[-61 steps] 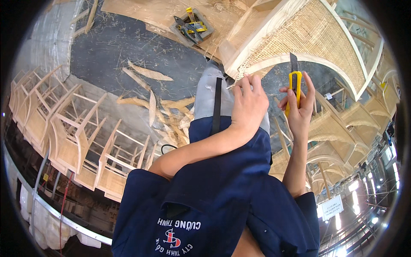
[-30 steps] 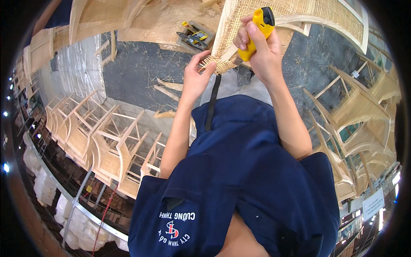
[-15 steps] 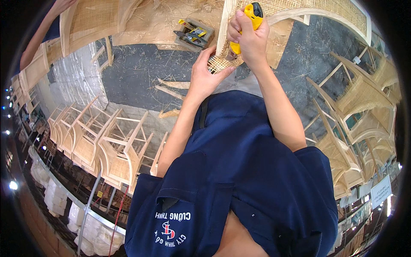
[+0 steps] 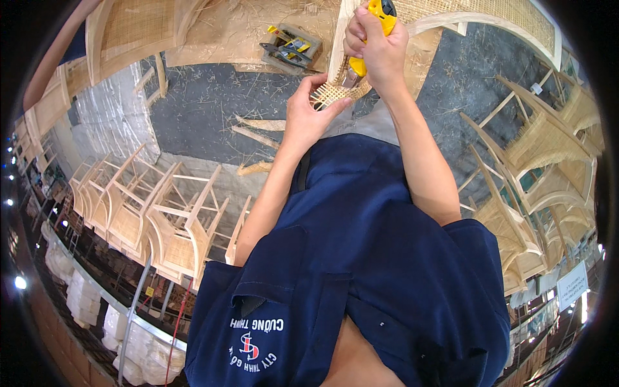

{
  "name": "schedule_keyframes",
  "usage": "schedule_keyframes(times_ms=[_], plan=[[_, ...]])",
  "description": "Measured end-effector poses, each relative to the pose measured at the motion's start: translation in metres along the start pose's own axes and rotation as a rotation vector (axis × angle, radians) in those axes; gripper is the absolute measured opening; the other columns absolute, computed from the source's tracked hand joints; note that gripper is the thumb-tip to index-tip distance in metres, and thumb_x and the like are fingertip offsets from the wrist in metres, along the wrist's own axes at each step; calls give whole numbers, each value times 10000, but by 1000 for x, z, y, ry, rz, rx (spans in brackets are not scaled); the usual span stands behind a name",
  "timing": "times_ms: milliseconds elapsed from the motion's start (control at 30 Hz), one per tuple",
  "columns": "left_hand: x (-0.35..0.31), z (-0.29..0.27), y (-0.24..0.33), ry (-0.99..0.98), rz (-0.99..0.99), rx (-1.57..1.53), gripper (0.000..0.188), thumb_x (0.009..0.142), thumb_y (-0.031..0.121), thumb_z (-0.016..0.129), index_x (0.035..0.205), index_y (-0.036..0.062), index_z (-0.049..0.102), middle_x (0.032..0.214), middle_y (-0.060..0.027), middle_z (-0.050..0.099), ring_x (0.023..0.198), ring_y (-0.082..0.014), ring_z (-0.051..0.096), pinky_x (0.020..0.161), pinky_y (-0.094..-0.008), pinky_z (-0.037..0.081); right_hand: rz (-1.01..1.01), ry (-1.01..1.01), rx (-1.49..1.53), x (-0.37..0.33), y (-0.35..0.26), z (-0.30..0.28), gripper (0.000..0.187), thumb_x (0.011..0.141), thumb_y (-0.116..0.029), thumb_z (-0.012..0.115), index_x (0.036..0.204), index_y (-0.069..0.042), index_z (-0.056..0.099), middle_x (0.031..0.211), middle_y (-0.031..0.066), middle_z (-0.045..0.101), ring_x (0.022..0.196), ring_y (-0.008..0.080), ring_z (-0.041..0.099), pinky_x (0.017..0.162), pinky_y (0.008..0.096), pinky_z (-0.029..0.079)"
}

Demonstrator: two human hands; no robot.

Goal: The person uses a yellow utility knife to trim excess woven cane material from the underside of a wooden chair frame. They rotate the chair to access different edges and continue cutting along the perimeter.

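My right hand (image 4: 380, 61) is closed around a yellow-and-black utility knife (image 4: 356, 65), its short metal blade pointing down at a strip of woven cane webbing (image 4: 335, 94). The blade is at the webbing; whether it cuts in, I cannot tell. On the other side my left hand (image 4: 309, 109) pinches the webbing's loose lattice end between thumb and fingers. This strip runs along the pale wooden frame (image 4: 338, 48) of a chair part, just above my lap.
A small tool box (image 4: 316, 51) with yellow-handled tools sits on a brown board (image 4: 213, 55) littered with cane scraps. Wooden chairs with cane panels stand in rows at left (image 4: 174, 238) and right (image 4: 516, 213). Another person's arm (image 4: 55, 55) reaches in at upper left.
My right hand and the knife have shifted slightly up, and more of the blade shows. My left hand keeps its hold on the webbing. The other person's arm has moved at upper left.
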State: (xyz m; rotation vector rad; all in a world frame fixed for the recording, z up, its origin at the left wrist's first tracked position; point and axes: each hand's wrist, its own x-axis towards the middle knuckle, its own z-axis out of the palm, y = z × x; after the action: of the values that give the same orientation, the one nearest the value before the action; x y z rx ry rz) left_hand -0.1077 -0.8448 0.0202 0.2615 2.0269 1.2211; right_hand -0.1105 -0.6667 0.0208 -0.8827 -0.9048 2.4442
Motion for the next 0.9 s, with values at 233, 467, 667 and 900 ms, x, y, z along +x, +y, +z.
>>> schedule_keyframes(times_ms=[233, 467, 667, 900], plan=[[2, -3, -7, 9, 131, 107, 521, 821, 144, 861, 1227, -50, 599, 1111, -122, 689, 1006, -149, 670, 877, -288, 548, 27, 25, 96, 4, 7, -7, 187, 1040, -129, 567, 882, -87, 475, 646, -16, 441, 471, 77, 388, 411, 253, 307], [3, -7, -9, -15, 76, 42, 498, 823, 133, 862, 1213, -51, 613, 1115, -117, 695, 1003, -149, 669, 887, -296, 550, 60, -145, 673, 2, -36, -26, 151, 1005, -178, 533, 897, -73, 515, 682, -36, 374, 495, 44, 311, 442, 220, 301], [4, -9, -4, -26, 76, 53, 496, 818, 139, 865, 1208, -48, 622, 1099, -117, 701, 998, -147, 667, 891, -296, 547, 32, -197, 791, -4, -69, -11, 150, 997, -142, 512, 874, -59, 495, 701, -20, 387, 508, 65, 326, 456, 225, 319], [5, -9, -2, -33, 95, 41, 478, 824, 148, 859, 1197, -46, 631, 1102, -109, 704, 999, -149, 667, 895, -299, 543, 22, -162, 713, -6, -76, -3, 141, 998, -144, 501, 880, -68, 487, 701, -19, 382, 522, 65, 332, 461, 233, 320]])
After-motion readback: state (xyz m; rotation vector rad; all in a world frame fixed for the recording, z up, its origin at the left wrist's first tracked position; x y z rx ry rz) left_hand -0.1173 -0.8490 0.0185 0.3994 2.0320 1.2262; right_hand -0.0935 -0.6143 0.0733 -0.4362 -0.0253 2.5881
